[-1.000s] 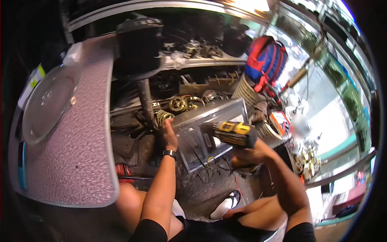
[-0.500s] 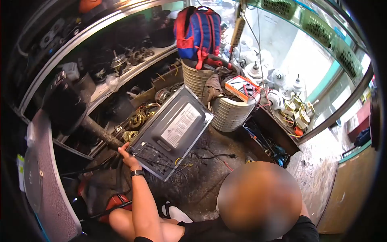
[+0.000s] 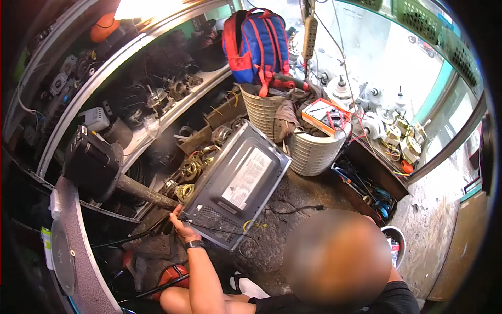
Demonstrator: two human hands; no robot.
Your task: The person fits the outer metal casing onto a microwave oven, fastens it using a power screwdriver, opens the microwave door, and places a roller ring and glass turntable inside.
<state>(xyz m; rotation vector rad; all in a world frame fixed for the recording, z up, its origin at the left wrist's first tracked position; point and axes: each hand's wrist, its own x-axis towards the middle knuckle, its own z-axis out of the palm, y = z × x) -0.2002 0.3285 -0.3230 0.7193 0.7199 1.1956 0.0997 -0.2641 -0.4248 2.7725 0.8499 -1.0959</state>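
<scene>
My left hand (image 3: 183, 226), with a dark band at the wrist, holds the lower left corner of a grey metal appliance (image 3: 212, 186). That appliance stands tilted on the floor, its labelled, perforated face toward me. A black cord and yellow wires hang from its lower edge. A round blur at the lower right covers my right hand, so what it holds cannot be seen. The yellow and black drill does not show.
A blue and red backpack (image 3: 260, 47) sits on a ribbed basket (image 3: 261, 112). Beside it, another basket (image 3: 316, 152) bears an orange box (image 3: 327, 118). A tool box (image 3: 374, 186) and white bucket (image 3: 400, 243) stand right. Shelves of metal parts and a pole-mounted black box (image 3: 91, 162) are left.
The view has swung to the right. My right hand and the drill have gone from beside the appliance, and a blur now covers that side. My left hand has stayed at the appliance's left corner.
</scene>
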